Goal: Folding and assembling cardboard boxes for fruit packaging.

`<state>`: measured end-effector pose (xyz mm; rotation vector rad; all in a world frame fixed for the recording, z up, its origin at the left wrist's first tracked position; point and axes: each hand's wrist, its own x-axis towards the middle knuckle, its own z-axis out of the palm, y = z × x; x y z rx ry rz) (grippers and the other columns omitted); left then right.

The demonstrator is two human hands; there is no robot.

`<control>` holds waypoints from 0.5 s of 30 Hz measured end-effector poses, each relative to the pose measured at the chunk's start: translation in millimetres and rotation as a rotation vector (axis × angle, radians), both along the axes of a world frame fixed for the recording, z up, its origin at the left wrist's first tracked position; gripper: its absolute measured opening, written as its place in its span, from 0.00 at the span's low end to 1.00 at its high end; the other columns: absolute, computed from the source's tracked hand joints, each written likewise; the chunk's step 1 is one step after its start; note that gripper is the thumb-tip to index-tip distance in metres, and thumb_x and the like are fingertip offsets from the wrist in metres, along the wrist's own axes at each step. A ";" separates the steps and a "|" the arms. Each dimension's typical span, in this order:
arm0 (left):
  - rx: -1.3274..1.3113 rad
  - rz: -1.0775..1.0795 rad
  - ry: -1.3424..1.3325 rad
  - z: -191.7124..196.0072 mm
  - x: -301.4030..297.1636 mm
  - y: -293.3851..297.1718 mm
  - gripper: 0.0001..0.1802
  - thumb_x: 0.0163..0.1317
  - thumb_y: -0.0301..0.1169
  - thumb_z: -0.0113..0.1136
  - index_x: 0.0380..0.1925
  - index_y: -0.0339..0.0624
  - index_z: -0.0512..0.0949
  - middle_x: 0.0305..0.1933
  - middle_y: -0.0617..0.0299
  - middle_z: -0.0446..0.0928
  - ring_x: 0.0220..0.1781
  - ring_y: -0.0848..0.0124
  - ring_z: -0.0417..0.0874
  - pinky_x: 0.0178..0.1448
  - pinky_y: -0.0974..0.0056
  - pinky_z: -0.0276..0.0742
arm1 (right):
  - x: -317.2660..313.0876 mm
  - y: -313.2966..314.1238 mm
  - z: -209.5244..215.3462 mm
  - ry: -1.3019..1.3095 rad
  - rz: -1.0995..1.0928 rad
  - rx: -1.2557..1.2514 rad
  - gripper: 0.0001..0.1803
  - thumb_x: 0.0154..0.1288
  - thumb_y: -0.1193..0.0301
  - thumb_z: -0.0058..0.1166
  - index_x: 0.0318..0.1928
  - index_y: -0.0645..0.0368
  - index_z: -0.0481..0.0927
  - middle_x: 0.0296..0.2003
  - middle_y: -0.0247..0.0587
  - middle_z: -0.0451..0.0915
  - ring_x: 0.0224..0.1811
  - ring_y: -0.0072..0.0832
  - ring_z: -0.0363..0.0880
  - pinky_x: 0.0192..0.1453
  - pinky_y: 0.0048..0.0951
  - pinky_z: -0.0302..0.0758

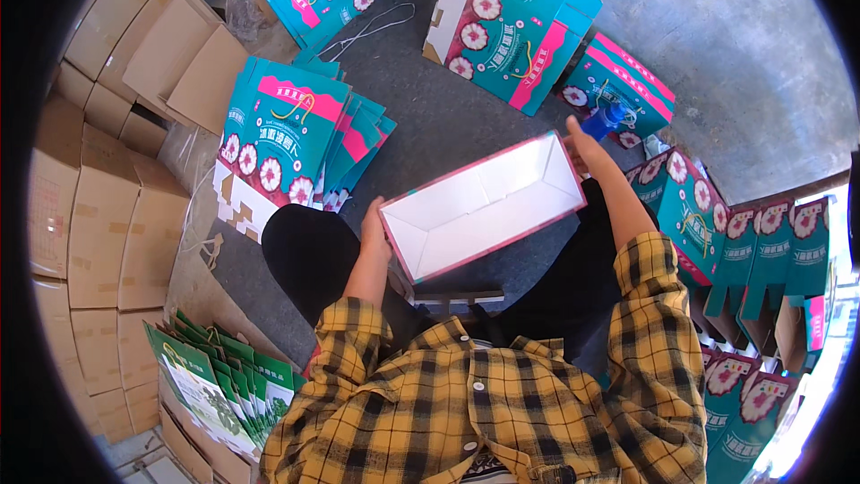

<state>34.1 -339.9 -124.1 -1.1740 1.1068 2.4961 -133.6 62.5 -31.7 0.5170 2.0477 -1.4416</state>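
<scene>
Hands gripped the open white-lined box [484,206] at opposite ends, left hand [374,231] on the near-left corner, right hand [580,151] on the far-right end, box held above the lap. Thin card walls likely could buckle or spring flat if squeezed unevenly. Flat teal blanks [287,139] fanned just beside could get knocked.

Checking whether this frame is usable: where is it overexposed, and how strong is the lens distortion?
Head view: daylight blows out the lower right edge beside the standing teal printed cartons; the stacked brown cardboard boxes bow toward the black fisheye rim; the open white-lined box between both hands is evenly lit and sharp.
</scene>
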 end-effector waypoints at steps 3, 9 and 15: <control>-0.027 -0.169 -0.130 25.3 -5.6 22.0 0.23 0.60 0.49 0.49 0.46 0.47 0.79 0.47 0.55 0.80 0.51 0.57 0.80 0.56 0.50 0.74 | 7.2 0.7 0.3 -0.032 0.032 0.341 0.32 0.66 0.38 0.40 0.39 0.53 0.80 0.35 0.39 0.82 0.33 0.32 0.80 0.41 0.36 0.76; -0.067 -0.277 0.002 40.8 9.0 17.9 0.20 0.57 0.42 0.54 0.47 0.46 0.78 0.47 0.58 0.79 0.53 0.60 0.78 0.59 0.52 0.71 | 13.3 6.0 19.3 0.013 -0.093 -0.103 0.24 0.69 0.47 0.44 0.38 0.55 0.80 0.33 0.37 0.81 0.32 0.29 0.79 0.40 0.32 0.76; -0.341 -0.098 0.687 56.3 -3.7 29.2 0.17 0.61 0.27 0.48 0.49 0.34 0.72 0.51 0.59 0.76 0.52 0.68 0.76 0.59 0.62 0.70 | 15.5 32.3 33.1 0.290 -0.164 -0.398 0.29 0.68 0.44 0.43 0.43 0.58 0.81 0.39 0.40 0.82 0.45 0.30 0.78 0.54 0.33 0.71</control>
